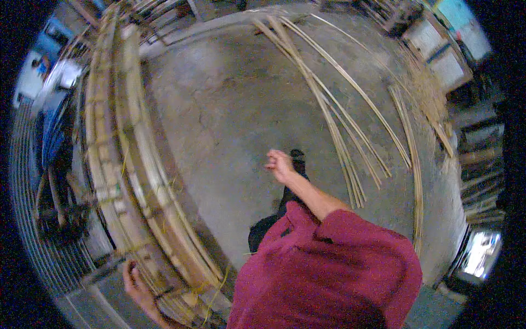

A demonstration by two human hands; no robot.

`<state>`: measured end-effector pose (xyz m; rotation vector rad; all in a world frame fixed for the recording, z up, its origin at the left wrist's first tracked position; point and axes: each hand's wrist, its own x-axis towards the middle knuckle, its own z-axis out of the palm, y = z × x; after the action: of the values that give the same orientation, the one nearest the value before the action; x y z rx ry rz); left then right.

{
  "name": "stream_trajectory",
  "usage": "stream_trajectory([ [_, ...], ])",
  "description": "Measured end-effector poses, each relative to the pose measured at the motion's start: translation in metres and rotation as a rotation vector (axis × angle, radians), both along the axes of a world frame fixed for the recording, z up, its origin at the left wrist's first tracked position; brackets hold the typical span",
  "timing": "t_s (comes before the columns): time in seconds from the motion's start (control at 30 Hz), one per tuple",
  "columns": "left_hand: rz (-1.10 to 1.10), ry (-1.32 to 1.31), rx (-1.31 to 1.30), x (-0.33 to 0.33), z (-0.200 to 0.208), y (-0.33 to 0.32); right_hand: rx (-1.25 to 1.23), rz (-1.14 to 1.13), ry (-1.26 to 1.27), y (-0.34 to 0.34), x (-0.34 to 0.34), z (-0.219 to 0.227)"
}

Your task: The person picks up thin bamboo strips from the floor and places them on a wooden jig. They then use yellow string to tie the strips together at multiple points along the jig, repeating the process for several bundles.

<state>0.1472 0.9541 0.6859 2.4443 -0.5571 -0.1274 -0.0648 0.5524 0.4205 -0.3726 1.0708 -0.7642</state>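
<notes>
My left hand (139, 286) is low at the left, against the outer side of a long bundle of split bamboo (112, 181). Its fingers stretch along the bundle's edge, and I see nothing held in them. Yellowish ties (125, 156) hang loose around the bamboo. My right hand (279, 165) hangs in front of my body, above the concrete floor (219, 109). Its fingers are loosely bent with gaps between them, and nothing shows in the grasp. Motion blurs both hands a little.
Long thin bamboo strips (334, 131) lie fanned across the floor on the right. Another bunch of strips (415, 181) lies farther right, near a heap of shavings (424, 93). Corrugated sheet (27, 208) stands at the far left. A bright screen-like panel (482, 254) is at lower right.
</notes>
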Motion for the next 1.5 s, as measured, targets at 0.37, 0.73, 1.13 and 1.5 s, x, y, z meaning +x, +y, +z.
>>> stream_trajectory([
  [0.37, -0.392, 1.069, 0.632, -0.203, -0.304, -0.329, -0.699, 0.392, 1.357, -0.366, -0.283, -0.273],
  [0.73, -0.028, 1.250, 0.267, -0.241, -0.457, -0.528, -0.806, 0.726, 1.841, -0.647, -0.370, -0.607],
  [1.13, 0.106, 1.312, 0.662, -0.282, -0.491, -0.584, -0.565, 0.743, 1.418, -0.587, -0.285, -0.625],
  [1.5, -0.121, 1.200, 0.516, -0.303, -0.428, -0.563, -0.644, 0.039, 0.945, -0.618, -0.250, -0.334],
])
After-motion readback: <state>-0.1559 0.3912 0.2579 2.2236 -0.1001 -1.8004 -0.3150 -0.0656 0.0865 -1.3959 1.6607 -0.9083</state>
